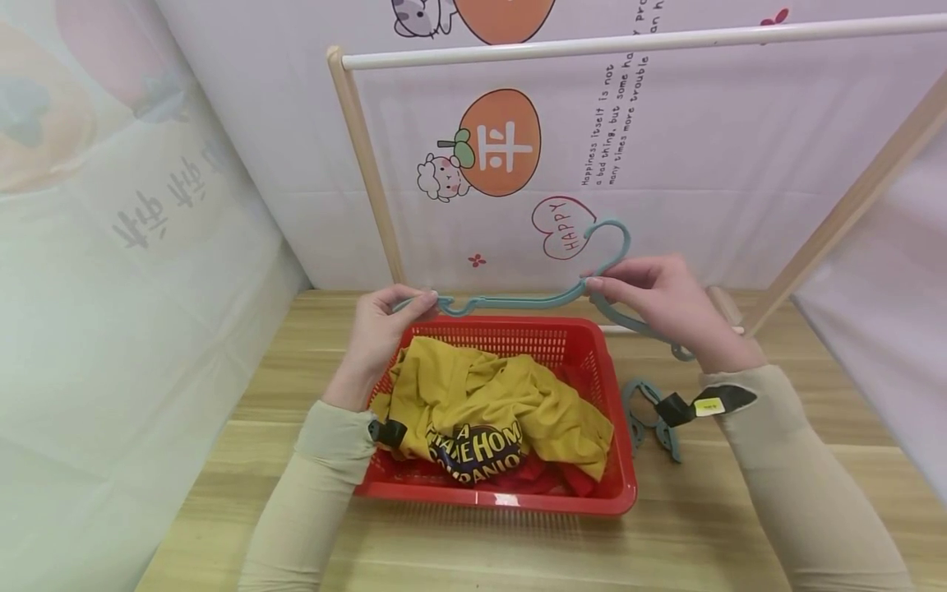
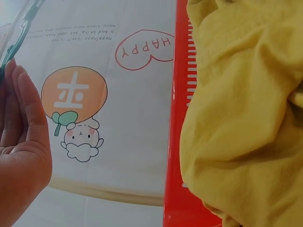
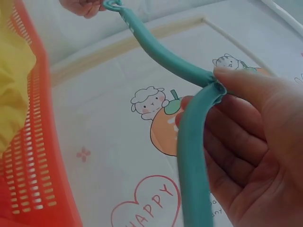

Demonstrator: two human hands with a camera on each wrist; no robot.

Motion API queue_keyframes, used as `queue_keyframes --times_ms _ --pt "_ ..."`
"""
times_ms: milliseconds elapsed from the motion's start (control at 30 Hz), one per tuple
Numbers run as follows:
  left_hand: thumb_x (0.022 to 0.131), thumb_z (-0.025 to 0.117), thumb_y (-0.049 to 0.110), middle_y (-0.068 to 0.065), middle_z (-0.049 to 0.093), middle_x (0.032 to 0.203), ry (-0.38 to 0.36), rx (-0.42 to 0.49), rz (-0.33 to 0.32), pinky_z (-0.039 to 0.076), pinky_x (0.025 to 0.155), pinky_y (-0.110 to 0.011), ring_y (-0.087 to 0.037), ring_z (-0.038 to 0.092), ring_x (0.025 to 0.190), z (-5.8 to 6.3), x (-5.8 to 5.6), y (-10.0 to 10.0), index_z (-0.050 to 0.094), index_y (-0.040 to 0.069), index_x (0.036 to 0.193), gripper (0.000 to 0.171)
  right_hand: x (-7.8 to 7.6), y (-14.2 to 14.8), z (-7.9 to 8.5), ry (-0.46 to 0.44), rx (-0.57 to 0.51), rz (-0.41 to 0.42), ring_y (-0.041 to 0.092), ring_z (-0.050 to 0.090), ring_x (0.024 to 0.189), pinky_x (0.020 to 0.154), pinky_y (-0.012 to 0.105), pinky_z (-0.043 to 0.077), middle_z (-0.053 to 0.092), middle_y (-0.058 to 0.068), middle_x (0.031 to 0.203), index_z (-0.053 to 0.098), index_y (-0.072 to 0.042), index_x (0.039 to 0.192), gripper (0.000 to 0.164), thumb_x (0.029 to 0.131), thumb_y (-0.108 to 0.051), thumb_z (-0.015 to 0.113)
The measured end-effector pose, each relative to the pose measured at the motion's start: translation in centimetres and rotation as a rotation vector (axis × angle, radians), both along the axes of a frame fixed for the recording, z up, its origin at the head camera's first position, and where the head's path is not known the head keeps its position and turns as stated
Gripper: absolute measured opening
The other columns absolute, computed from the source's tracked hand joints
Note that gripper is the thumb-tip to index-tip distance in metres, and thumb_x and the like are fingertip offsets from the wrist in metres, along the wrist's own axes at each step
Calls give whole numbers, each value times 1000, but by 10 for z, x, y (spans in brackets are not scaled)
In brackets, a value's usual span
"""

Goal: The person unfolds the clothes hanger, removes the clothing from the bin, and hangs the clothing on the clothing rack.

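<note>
A teal folding clothes hanger is held up above the far rim of a red basket. My left hand pinches the end of its left arm between thumb and fingers. With thumb and fingertips, my right hand grips the middle joint just below the hook, which points up. The hanger's other arm slopes down in front of the right palm in the right wrist view. Inside the basket lies a crumpled yellow T-shirt with dark lettering, and red cloth shows beneath it.
A second teal hanger lies folded on the wooden table, right of the basket. Behind stands a rack with a white rail and wooden posts. Printed white sheeting encloses the back and sides.
</note>
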State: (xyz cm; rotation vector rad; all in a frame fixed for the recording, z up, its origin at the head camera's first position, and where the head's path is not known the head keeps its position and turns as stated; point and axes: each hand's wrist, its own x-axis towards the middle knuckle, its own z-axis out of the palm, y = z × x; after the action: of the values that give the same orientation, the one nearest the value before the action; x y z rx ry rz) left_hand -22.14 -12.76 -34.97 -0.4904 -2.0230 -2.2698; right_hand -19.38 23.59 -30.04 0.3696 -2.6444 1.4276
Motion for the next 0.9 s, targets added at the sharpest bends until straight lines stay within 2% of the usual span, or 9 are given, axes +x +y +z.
queue_keyframes --times_ms 167,333,533,633,767,900 --pt "96 73 11 -4 75 92 -17 -25 -10 58 85 -34 -16 72 83 -1 -1 1 77 17 86 13 0 0 -2 19 -48 14 20 69 87 77 26 55 77 5 92 80 -11 110 25 96 -31 75" --pt "97 74 17 -7 75 98 -58 -84 -24 56 91 -38 -21 72 91 1 -1 2 78 11 96 8 0 4 -3 21 -56 6 19 69 90 78 26 55 77 5 94 78 -10 113 26 96 -29 74" --pt "94 78 24 -9 75 105 -119 -179 -13 50 100 -41 -31 69 104 3 -3 0 75 5 119 32 1 17 -1 6 -34 -42 13 69 96 84 23 52 77 1 98 77 -9 116 31 97 -33 72" --pt "92 79 24 -8 75 108 -132 -224 -10 49 101 -41 -28 68 106 4 -5 -2 72 5 123 37 3 24 1 22 -32 -57 12 69 96 85 22 51 77 2 97 77 -7 116 32 98 -33 71" --pt "91 80 21 -7 74 114 -131 -271 -42 48 102 -39 -23 68 109 2 -9 -3 68 3 128 43 6 32 3 31 -14 -78 12 67 99 86 22 48 77 4 98 77 -8 116 34 99 -35 70" --pt "90 82 26 -4 74 116 -119 -348 -74 50 100 -38 -20 68 111 -2 -14 -3 70 8 128 44 7 39 4 23 -6 -98 13 66 101 86 24 47 77 5 98 77 -8 115 35 98 -38 70"
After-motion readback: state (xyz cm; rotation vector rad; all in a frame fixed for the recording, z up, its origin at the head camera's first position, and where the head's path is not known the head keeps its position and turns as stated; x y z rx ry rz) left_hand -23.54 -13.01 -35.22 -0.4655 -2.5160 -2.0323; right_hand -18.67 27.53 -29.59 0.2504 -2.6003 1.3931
